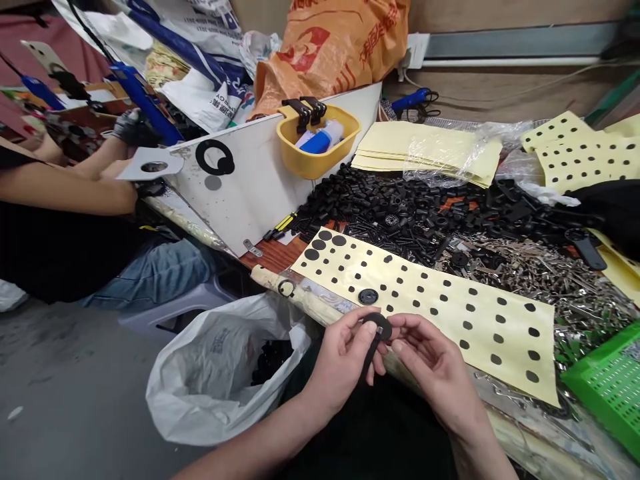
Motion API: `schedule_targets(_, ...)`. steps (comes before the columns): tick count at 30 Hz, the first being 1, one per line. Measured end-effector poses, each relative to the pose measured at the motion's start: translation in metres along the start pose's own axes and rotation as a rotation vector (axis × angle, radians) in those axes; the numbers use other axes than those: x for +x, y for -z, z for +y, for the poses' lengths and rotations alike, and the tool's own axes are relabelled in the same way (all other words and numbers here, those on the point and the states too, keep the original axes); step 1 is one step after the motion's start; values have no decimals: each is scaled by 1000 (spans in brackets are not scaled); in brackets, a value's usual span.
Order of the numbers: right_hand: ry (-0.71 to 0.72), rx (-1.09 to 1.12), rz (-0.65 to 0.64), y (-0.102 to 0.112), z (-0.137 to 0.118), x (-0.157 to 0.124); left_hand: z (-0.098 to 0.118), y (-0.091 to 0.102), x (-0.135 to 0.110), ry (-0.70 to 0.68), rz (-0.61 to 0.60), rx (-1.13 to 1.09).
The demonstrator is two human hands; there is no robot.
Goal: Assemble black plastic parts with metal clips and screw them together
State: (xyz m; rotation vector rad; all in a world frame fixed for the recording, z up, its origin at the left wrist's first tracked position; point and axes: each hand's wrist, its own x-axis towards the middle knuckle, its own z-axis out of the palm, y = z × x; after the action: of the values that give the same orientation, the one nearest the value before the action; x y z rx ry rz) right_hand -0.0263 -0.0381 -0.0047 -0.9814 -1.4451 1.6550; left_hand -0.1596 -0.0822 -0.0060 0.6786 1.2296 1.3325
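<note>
My left hand is closed around a black flat part with a round head and a straight handle. The thumb presses on the head, where a small metallic piece shows at the middle. Curled in from the other side, my right hand has its fingertips at the rim of the round head. Just beyond my hands lies a yellow sheet bearing rows of black dots, with a few larger black discs at its far left corner. A ridged black disc rests on the sheet's near edge.
Behind the sheet spread heaps of small black parts and metal pieces. A green basket stands at right, a white bag below left. A yellow bin hangs on a white divider. Beyond it, a co-worker's arm shows.
</note>
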Motion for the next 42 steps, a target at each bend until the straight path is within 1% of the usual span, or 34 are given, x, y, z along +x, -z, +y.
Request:
schedule_targets(4,5,2,65,1,-2,1,2,-1,-1,-6,3,45)
schedule_targets(8,-13,7,157,-4,0,2,5,-2,-1,-10,7,120)
schedule_targets(11,0,-13,220,-9,2,4,6,-1,0,-18,0,152)
schedule_targets(13,24,-62,246,-10,2,5,5,1,1,-8,-21,132)
schedule_targets(15,48,-111,265,-11,1,6,4,4,2,7,-65,63)
schedule_targets(18,60,-145,264,-12,-2,8,1,8,6,58,-128,-100)
schedule_targets(20,55,-147,263,-12,-4,10,0,10,8,102,-146,-191)
schedule_targets(22,52,-142,262,-11,-4,11,1,11,10,126,-152,-236)
schedule_targets(27,41,-160,266,-9,-2,15,2,11,14,139,-159,-225)
schedule_targets(33,-2,-61,250,-12,-4,19,4,11,21,143,-182,-192)
schedule_targets(37,-19,-71,265,-12,-3,21,6,9,25,147,-152,-153)
schedule_targets(42,-15,-135,270,-8,6,22,9,2,28,176,-27,-99)
